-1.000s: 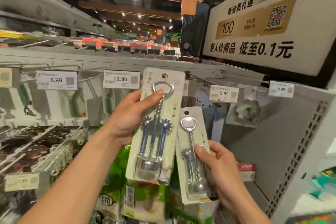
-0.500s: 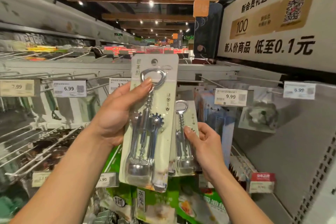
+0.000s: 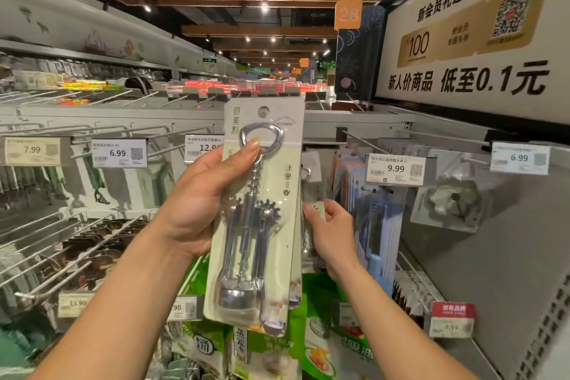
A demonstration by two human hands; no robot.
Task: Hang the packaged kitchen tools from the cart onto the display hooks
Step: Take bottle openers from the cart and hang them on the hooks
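Two pale-green blister cards are raised before the hooks. The front card point(image 3: 274, 176) carries a chrome winged corkscrew point(image 3: 249, 234) under clear plastic, gripped by the left hand point(image 3: 197, 203), thumb on the opener loop. Behind its right edge, the right hand point(image 3: 331, 234) pinches a second card point(image 3: 311, 170), mostly hidden. A bare wire hook point(image 3: 361, 140) juts out just above.

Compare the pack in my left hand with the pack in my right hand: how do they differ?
The left pack is in front, with its corkscrew in full view; the right pack is mostly hidden behind it. The left pack also reaches higher than the right pack. Both are held upright and have pale cards.
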